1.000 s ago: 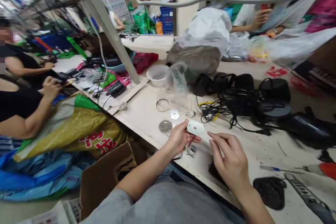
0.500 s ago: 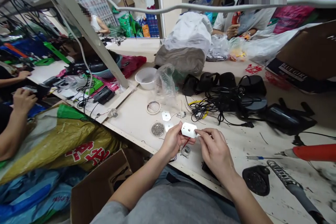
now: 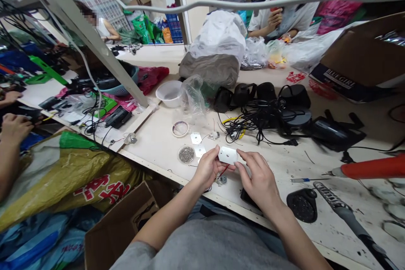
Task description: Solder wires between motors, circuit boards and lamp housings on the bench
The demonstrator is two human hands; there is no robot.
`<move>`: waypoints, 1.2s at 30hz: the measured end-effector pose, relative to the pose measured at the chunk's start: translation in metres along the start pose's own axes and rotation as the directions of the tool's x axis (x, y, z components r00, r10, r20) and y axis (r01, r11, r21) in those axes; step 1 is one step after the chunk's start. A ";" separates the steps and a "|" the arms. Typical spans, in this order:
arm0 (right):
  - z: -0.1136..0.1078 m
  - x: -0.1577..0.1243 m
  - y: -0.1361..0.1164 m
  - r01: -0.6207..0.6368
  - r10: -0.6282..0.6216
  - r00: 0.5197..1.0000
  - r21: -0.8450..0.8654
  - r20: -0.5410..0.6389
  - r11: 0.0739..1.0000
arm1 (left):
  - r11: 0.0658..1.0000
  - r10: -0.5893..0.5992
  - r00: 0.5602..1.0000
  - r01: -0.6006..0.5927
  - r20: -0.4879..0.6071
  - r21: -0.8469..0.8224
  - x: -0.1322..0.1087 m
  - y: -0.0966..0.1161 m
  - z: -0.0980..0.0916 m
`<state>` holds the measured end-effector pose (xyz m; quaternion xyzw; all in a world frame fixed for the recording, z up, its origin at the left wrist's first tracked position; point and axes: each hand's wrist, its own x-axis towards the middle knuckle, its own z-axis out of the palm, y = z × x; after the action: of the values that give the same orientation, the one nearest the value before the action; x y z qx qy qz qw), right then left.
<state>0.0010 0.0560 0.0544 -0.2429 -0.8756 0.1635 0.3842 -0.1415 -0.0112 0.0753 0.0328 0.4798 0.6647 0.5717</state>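
Note:
A flat silvery metal plate (image 3: pixel 228 155) with cut corners and a hole in its middle is held up over the table. My left hand (image 3: pixel 209 168) grips its left end between thumb and fingers. At its right end, my right hand (image 3: pixel 257 174) has thumb and fingertips on the edge. Just below the plate, a small motor (image 3: pixel 222 179) with a red wire lies on the table. More such plates (image 3: pixel 196 138) rest beyond my left hand, near a round dish of small screws (image 3: pixel 186 154). Another small motor (image 3: pixel 215 135) sits behind the held plate.
Black cables (image 3: pixel 249 120) and black plastic housings (image 3: pixel 297 95) cover the back right. To the right lie a screwdriver (image 3: pixel 305 180), a red-handled tool (image 3: pixel 373 166) and a soldering-iron stand (image 3: pixel 329 196). A roll of tape (image 3: pixel 180 128) and a white bowl (image 3: pixel 170 93) stand left. Other people work nearby.
My right fingers have shifted from pointing onto the plate's face to its right edge, with thumb and fingers farther apart. The view has turned slightly right.

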 end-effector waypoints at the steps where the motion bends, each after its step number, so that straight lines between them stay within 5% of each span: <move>1: 0.000 -0.001 0.000 -0.008 0.008 1.000 0.006 0.005 1.000 | 1.000 -0.003 1.000 0.003 -0.005 0.006 0.000 0.000 0.000; 26: -0.005 -0.009 0.002 -0.088 0.080 0.994 0.113 0.075 0.990 | 0.986 0.117 0.993 -0.120 0.033 0.117 -0.003 -0.008 -0.006; 36: -0.005 -0.016 0.007 -0.162 0.152 0.985 0.138 0.086 0.977 | 0.997 0.057 0.993 -0.063 0.106 0.052 -0.004 -0.011 -0.009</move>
<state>0.0159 0.0534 0.0446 -0.2765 -0.8533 0.2652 0.3538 -0.1370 -0.0207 0.0652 0.0979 0.4663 0.6654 0.5747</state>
